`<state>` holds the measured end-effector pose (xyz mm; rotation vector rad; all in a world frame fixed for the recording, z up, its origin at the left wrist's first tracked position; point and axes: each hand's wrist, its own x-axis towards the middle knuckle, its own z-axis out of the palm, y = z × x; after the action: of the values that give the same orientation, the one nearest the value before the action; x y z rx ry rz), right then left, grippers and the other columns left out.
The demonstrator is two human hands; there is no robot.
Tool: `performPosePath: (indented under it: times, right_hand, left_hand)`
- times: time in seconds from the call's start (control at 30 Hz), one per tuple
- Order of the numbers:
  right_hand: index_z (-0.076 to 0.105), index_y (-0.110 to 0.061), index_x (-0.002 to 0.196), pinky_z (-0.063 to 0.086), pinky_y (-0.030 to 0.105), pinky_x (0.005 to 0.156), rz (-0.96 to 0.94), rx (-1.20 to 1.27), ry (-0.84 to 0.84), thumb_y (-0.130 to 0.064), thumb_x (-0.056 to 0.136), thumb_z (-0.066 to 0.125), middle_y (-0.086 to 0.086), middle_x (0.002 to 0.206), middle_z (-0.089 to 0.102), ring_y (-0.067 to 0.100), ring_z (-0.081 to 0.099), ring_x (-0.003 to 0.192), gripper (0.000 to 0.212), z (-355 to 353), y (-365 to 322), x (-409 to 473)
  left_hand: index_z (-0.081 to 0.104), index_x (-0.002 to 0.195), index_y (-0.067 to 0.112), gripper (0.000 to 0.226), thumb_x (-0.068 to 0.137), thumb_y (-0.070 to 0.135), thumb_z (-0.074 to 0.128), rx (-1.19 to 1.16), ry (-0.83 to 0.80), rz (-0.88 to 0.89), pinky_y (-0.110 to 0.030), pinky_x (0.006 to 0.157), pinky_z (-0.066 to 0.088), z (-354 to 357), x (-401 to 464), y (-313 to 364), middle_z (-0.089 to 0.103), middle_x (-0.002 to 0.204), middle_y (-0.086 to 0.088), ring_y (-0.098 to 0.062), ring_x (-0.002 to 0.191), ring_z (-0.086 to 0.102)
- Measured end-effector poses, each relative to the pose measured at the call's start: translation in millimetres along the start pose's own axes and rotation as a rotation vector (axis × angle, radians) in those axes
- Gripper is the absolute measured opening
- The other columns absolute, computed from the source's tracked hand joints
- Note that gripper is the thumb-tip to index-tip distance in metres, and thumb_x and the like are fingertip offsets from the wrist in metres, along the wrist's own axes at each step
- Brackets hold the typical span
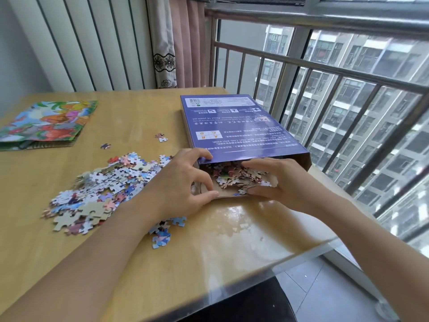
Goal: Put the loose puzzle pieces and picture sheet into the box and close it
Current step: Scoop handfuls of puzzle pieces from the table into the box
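Observation:
A flat purple puzzle box lies on the wooden table with its near end open, and a heap of pieces spills from the mouth onto the brown flap. My left hand grips the box's left front corner, fingers over the top edge and thumb on the flap. My right hand lies with straight fingers against the heap at the opening. A large spread of loose pieces covers the table left of my left hand. The colourful picture sheet lies folded at the far left.
A few stray pieces lie between the sheet and the box, and several more sit under my left forearm. The table's right edge runs beside a metal window railing. A curtain hangs behind the table.

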<state>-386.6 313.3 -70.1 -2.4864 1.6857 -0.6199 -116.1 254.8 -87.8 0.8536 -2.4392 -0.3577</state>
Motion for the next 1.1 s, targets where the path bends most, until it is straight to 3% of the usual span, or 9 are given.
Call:
performPosePath:
  times: [0.13,0.27,0.47,0.57,0.63,0.77,0.93,1.0,1.1]
  right_hand:
    - [0.075,-0.022,0.096,0.052,0.026,0.074,0.016,0.114,0.181,-0.029,0.075,0.087,-0.013,0.093,0.069,0.005,0.063,0.082,0.025,7,-3,-10]
    - [0.078,-0.016,0.076,0.053,0.03,0.062,0.104,0.362,0.152,-0.012,0.072,0.089,-0.007,0.071,0.068,0.013,0.063,0.063,0.013,15,-7,-11]
    - [0.081,-0.02,0.099,0.055,0.027,0.077,0.003,0.192,0.125,-0.027,0.088,0.076,-0.012,0.102,0.072,0.005,0.067,0.087,0.014,17,-12,-17]
    - [0.079,-0.017,0.101,0.059,0.027,0.071,-0.075,0.231,0.146,-0.032,0.094,0.068,-0.009,0.098,0.071,0.008,0.069,0.086,0.021,13,-21,-24]
    - [0.078,-0.019,0.104,0.057,0.027,0.074,-0.11,0.188,0.038,-0.036,0.098,0.063,-0.011,0.097,0.071,0.006,0.067,0.088,0.024,10,-25,-24]
    - [0.068,-0.026,0.128,0.044,0.021,0.101,-0.087,0.032,-0.17,-0.062,0.096,0.05,-0.014,0.129,0.064,0.0,0.057,0.117,0.052,6,-24,-17]
    - [0.042,-0.03,0.152,0.015,0.012,0.113,-0.013,-0.074,-0.352,-0.075,0.089,0.028,-0.017,0.158,0.035,0.0,0.027,0.144,0.078,6,-32,-6]
    - [0.037,-0.03,0.155,0.016,0.019,0.118,0.013,-0.05,-0.402,-0.076,0.091,0.023,-0.014,0.161,0.031,0.002,0.025,0.147,0.08,7,-30,4]
    - [0.041,-0.032,0.151,0.023,0.019,0.111,0.084,0.027,-0.432,-0.07,0.093,0.025,-0.012,0.156,0.041,0.005,0.034,0.141,0.071,6,-19,25]
  left_hand:
    - [0.076,0.078,0.035,0.019,0.082,0.053,0.071,-0.006,-0.02,0.003,-0.024,0.102,0.031,1,0,0,0.045,0.128,0.016,-0.005,0.124,0.04]
    - [0.077,0.075,0.034,0.018,0.082,0.05,0.074,-0.025,-0.036,0.005,-0.024,0.103,0.032,0,-1,1,0.044,0.132,0.017,-0.004,0.127,0.038]
    - [0.079,0.074,0.033,0.018,0.077,0.051,0.079,-0.03,-0.071,-0.002,-0.025,0.102,0.033,-3,-1,2,0.043,0.136,0.019,-0.004,0.13,0.036]
    - [0.08,0.075,0.031,0.014,0.075,0.045,0.083,-0.022,-0.076,0.008,-0.026,0.102,0.034,-3,-1,2,0.044,0.137,0.017,-0.006,0.127,0.037]
    - [0.08,0.074,0.031,0.011,0.074,0.041,0.084,-0.028,-0.08,0.019,-0.027,0.102,0.036,-2,0,2,0.045,0.138,0.015,-0.006,0.128,0.038]
    - [0.08,0.075,0.031,0.014,0.072,0.044,0.085,-0.047,-0.089,0.021,-0.023,0.104,0.033,-3,0,4,0.045,0.14,0.015,-0.002,0.132,0.034]
    - [0.081,0.078,0.034,0.013,0.075,0.047,0.082,-0.053,-0.091,0.021,-0.017,0.101,0.028,-5,-1,4,0.044,0.14,0.018,0.0,0.132,0.032]
    - [0.081,0.078,0.034,0.011,0.076,0.044,0.082,-0.046,-0.099,0.018,-0.018,0.1,0.029,-5,0,5,0.045,0.14,0.017,-0.002,0.132,0.032]
    - [0.081,0.078,0.034,0.007,0.076,0.04,0.083,-0.04,-0.11,0.011,-0.018,0.099,0.03,-5,0,6,0.044,0.14,0.018,-0.003,0.13,0.034]
